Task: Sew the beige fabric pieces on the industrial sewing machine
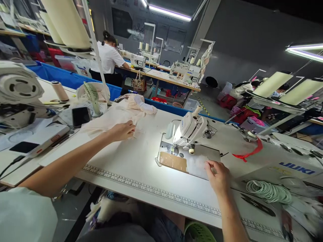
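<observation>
White gauzy cloth [197,165], its outline faint, lies on the sewing machine [188,129] bed, edge pinched by the right hand [219,174]. The left hand's [123,130] fingertips curl from sight over rumpled pale fabric [111,117]; I can't tell its grip.

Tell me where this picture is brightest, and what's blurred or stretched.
Head view: ceiling light and tabletop by the sewing machine glare brightest; head view: lower-right corner looks smeared; head view: upper-left thread cones appear stretched.
</observation>
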Motion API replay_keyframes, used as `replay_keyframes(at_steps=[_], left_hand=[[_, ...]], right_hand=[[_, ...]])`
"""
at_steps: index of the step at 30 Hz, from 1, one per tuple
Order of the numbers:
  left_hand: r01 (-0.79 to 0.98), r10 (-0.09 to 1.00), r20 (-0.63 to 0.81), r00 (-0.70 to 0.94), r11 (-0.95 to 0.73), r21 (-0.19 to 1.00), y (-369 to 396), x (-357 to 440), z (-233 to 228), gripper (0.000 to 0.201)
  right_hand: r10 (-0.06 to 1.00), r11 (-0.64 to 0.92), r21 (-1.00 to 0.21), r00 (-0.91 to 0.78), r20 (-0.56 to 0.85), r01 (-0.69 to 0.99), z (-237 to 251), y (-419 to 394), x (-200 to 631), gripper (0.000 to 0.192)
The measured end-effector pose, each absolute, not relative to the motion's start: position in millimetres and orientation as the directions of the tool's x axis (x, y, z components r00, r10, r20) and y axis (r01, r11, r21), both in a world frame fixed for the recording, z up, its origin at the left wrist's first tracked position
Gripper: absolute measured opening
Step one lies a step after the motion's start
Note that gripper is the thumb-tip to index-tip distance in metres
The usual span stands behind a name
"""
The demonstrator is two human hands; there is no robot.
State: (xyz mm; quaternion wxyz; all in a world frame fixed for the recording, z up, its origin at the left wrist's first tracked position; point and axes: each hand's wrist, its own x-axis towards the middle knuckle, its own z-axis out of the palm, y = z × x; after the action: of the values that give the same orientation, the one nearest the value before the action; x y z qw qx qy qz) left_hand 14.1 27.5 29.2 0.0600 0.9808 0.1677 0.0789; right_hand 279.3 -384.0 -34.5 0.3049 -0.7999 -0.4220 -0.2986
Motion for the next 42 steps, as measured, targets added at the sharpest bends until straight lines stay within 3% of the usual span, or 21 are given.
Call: replay_keyframes(at_steps=[3, 7, 9, 12, 18, 22, 28, 34, 42], left_hand=[[0.305, 0.336, 0.247, 0.909, -0.94, 0.157, 30, 14, 29, 0.021], [0.03, 0.145, 0.355, 0.923, -0.95, 0.311, 28, 13, 40, 0.022], [-0.042, 0.102, 0.301, 0.948, -0.898, 0.438, 23, 17, 48, 0.025], [-0.013, 0.119, 0.187, 0.975, -0.812, 0.583, 9, 28, 58, 0.029], [0.087, -0.031, -0.152, 0.988, -0.699, 0.71, -28, 52, 74, 0.027], [0.063, -0.109, -0.166, 0.98, -0.621, 0.781, -62, 66, 69, 0.022], [0.01, -0.019, -0.026, 0.999, -0.569, 0.822, -98, 96, 30, 0.014], [0.111, 0.113, -0.047, 0.992, -0.663, 0.74, -103, 106, 6, 0.012], [0.171, 0.118, -0.123, 0.985, -0.696, 0.698, -108, 104, 15, 0.011]], right_hand=[[0.558, -0.378, -0.244, 0.43, 0.709, 0.893, -23, -380, 258, 0.028], [0.82, -0.166, -0.306, 0.304, 0.485, 0.937, 1, -351, 208, 0.028], [0.895, -0.072, -0.277, 0.185, 0.407, 0.958, 9, -327, 189, 0.032], [0.937, -0.06, -0.166, 0.113, 0.329, 0.984, 12, -290, 179, 0.035], [0.941, -0.219, 0.014, 0.207, 0.268, 0.976, 6, -270, 179, 0.028], [0.933, -0.251, 0.081, 0.219, 0.285, 0.964, 5, -287, 171, 0.024], [0.925, -0.247, 0.082, 0.21, 0.318, 0.966, -2, -299, 167, 0.024], [0.907, -0.259, 0.053, 0.224, 0.356, 0.964, -3, -299, 168, 0.025], [0.891, -0.304, -0.036, 0.297, 0.344, 0.952, -1, -307, 175, 0.027]])
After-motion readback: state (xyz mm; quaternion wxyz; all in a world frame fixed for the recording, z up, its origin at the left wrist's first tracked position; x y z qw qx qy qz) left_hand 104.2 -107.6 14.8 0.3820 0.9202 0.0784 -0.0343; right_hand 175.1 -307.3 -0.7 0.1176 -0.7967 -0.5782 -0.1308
